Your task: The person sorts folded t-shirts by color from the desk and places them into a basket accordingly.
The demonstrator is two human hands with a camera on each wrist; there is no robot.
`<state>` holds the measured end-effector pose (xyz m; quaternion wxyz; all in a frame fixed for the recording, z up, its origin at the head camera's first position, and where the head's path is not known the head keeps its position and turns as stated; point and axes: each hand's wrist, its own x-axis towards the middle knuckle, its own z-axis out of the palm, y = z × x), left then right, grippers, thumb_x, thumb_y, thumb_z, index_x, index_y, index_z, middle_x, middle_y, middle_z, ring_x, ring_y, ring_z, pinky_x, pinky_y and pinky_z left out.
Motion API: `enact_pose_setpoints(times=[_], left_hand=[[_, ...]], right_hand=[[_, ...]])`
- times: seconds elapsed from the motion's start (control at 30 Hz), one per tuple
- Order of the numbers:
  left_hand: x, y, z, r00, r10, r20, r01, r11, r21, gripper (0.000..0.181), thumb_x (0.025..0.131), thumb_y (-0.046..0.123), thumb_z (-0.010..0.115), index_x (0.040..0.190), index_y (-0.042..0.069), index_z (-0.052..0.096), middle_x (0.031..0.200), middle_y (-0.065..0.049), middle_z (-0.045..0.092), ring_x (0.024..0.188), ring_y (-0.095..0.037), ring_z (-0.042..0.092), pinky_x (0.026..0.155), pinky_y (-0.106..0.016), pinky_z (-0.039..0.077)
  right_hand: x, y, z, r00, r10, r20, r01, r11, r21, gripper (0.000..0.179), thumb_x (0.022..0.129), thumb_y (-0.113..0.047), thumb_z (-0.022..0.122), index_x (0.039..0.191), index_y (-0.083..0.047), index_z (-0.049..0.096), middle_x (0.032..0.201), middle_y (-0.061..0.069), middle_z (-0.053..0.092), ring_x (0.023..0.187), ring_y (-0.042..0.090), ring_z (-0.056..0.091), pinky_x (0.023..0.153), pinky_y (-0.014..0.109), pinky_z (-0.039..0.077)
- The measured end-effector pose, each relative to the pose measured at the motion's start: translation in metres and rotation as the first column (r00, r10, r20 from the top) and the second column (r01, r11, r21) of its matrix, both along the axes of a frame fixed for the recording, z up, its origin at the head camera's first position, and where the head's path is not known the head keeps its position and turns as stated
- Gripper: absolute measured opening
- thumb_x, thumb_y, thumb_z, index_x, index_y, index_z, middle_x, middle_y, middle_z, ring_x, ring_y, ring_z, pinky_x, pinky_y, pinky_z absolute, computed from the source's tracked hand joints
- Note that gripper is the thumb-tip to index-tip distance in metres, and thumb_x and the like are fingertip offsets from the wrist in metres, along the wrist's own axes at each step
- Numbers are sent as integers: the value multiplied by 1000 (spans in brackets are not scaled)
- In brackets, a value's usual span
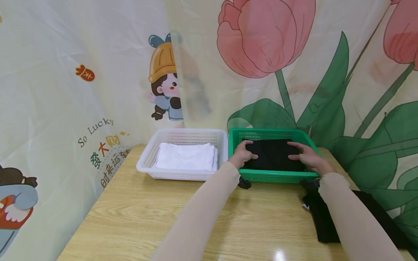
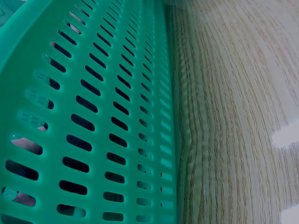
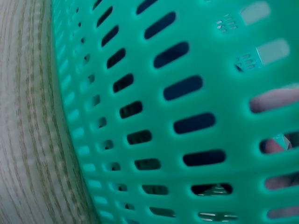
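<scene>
A folded black cloth (image 1: pixel 272 156) lies in the green plastic basket (image 1: pixel 277 175). My left hand (image 1: pixel 242 154) reaches over the front left of the basket and touches the cloth's left side, thumb and finger spread apart. On the opposite side my right hand (image 1: pixel 309 158) rests its extended finger and thumb on the cloth's right edge. The remaining fingers are mostly hidden inside the basket. Both wrist views are filled by the slotted basket wall (image 2: pixel 105 112), and bits of fingers (image 3: pixel 278 99) show through the slots in the right one.
Left of the green basket stands a white basket (image 1: pixel 183 176) holding folded white cloth (image 1: pixel 186 156). More black fabric (image 1: pixel 326 224) lies at the table's right, under my right forearm. A printed curtain (image 1: pixel 202 72) hangs behind the wooden table (image 1: pixel 137 217).
</scene>
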<state>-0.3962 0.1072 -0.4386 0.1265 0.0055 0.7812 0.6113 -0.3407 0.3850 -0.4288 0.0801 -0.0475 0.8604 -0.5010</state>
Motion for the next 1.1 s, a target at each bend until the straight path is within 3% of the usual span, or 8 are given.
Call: enact_pose_setpoints(times=[0.1, 0.17, 0.37, 0.57, 0.7, 0.8, 0.93, 1.1], left_hand=[[0, -2, 0, 1000, -10, 13, 10, 1000, -16, 69, 87, -5, 84, 144, 29, 62, 155, -7, 52, 110, -25, 58, 85, -39, 51], [0, -3, 0, 1000, -11, 19, 11, 1000, -28, 69, 87, -4, 85, 143, 30, 62, 154, -7, 53, 107, -24, 58, 84, -39, 50], [10, -7, 3, 1000, -27, 13, 27, 998, -50, 71, 88, 2, 86, 148, 28, 58, 153, -9, 54, 116, -25, 61, 105, -47, 52], [14, -10, 7, 999, -49, -23, 46, 993, -112, 75, 90, 9, 86, 154, 25, 51, 156, -8, 53, 127, -27, 59, 108, -48, 52], [12, -12, 11, 992, -98, -78, 83, 981, -177, 78, 92, 11, 85, 158, 26, 47, 163, -6, 47, 134, -26, 54, 110, -45, 51], [19, -19, 22, 975, -158, -155, 134, 979, -157, 78, 91, 10, 86, 158, 25, 48, 165, -8, 45, 141, -30, 51, 110, -48, 50], [34, -30, 39, 932, -242, -270, 211, 968, -137, 78, 92, 10, 85, 159, 22, 48, 167, -6, 43, 150, -35, 42, 113, -52, 47], [54, -44, 58, 885, -316, -343, 270, 947, -175, 76, 93, 17, 85, 159, 28, 49, 166, 3, 44, 151, -29, 42, 113, -47, 48]], right_hand=[[-1, 0, -2, 1000, 29, 7, -29, 1000, 11, 81, 105, -5, 63, 170, -3, 15, 172, 34, -9, 156, 59, -8, 120, 78, 6], [-3, 0, -3, 999, 34, 16, -35, 999, 25, 82, 105, -4, 64, 170, -3, 14, 171, 35, -9, 156, 59, -7, 120, 78, 6], [-4, 1, -6, 999, 21, 30, -23, 998, 53, 78, 106, -5, 62, 169, 0, 15, 169, 40, -7, 155, 61, -6, 119, 78, 9], [0, -3, 0, 1000, -8, 12, 7, 995, 96, 72, 109, -12, 59, 167, 2, 20, 166, 44, 6, 152, 64, 9, 115, 81, 19], [9, -7, 17, 1000, 17, -26, -13, 991, 132, 68, 110, -15, 57, 165, 4, 23, 166, 42, 12, 150, 64, 16, 114, 79, 25], [20, -5, 35, 998, 41, -50, -33, 988, 149, 68, 112, -19, 56, 166, 3, 22, 167, 39, 13, 150, 63, 18, 114, 77, 26], [39, 5, 60, 997, 45, -71, -32, 985, 169, 72, 113, -28, 56, 169, -3, 19, 170, 35, 14, 151, 60, 22, 115, 77, 26], [71, 22, 84, 993, 32, -115, -8, 979, 203, 76, 112, -35, 56, 170, -6, 17, 170, 34, 18, 149, 58, 29, 112, 79, 28]])
